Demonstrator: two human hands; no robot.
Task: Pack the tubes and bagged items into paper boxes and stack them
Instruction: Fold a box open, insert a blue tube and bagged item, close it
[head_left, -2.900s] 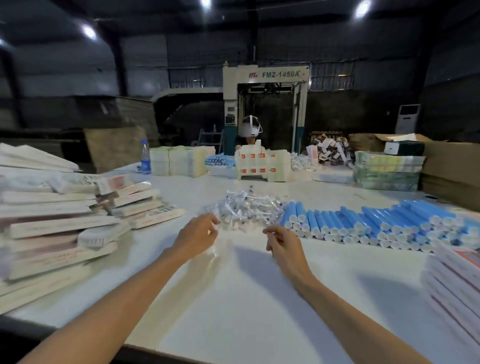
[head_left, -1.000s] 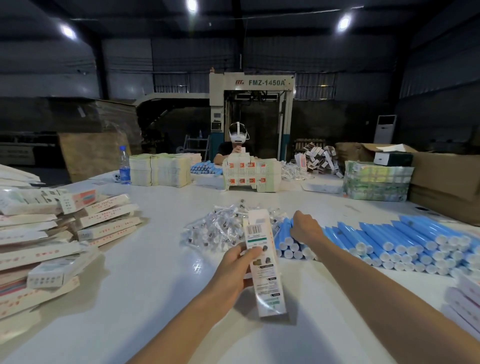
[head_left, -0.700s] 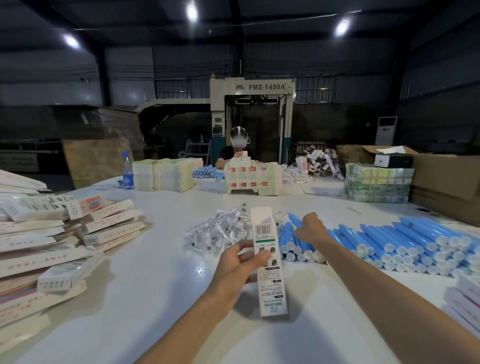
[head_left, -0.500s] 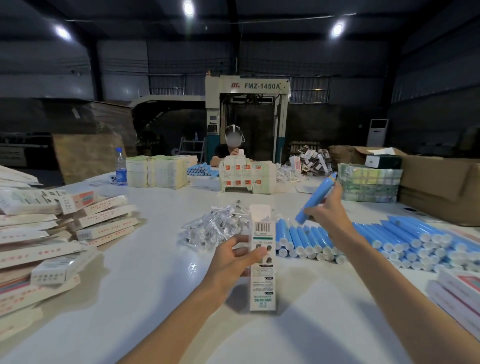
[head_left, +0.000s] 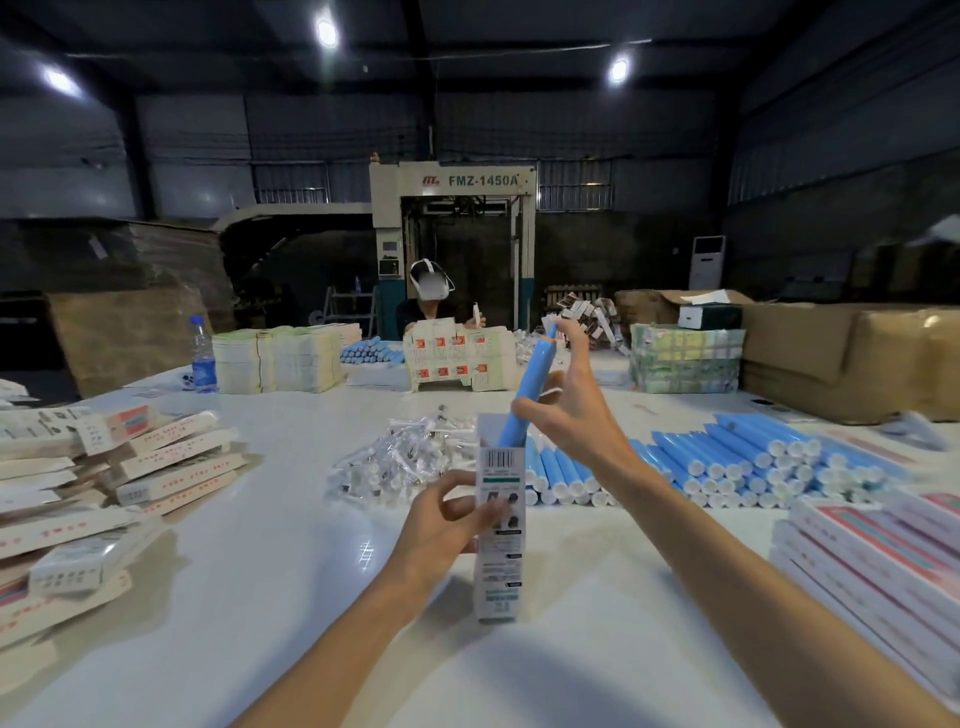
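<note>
Round ceiling lamps (head_left: 326, 32) high beyond the fingers (head_left: 480, 515) light a dim hall, leaving a small glint just left of the fingers on the glossy white surface (head_left: 311, 597) and soft arm shadows nearer. Far right of the fingers, the edges blur and bow.

the pale machine (head_left: 452, 218) at the back bears "fmz-1450a" in dark letters across its top panel, beside a small red logo too small to read. the upright paper box (head_left: 498, 525) shows a barcode near its top; its other print is blurred.
</note>
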